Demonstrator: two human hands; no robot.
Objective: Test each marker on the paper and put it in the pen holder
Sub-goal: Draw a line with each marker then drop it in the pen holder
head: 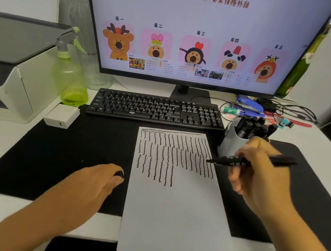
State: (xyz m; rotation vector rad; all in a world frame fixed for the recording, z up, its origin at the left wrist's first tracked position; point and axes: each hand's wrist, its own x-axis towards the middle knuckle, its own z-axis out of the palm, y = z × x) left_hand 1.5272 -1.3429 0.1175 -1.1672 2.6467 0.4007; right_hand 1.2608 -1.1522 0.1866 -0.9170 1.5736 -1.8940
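Observation:
A white sheet of paper lies on the black desk mat, its upper half covered with several wavy black lines. My right hand grips an uncapped black marker, whose tip points left and touches the paper's right edge near the lines. My left hand rests on the mat left of the paper, closed on a small black marker cap. A grey-white pen holder stands just behind my right hand, filled with several black markers.
A black keyboard lies behind the paper, under a monitor. A green spray bottle, a white charger and a printer stand at the left. Stationery and cables clutter the back right.

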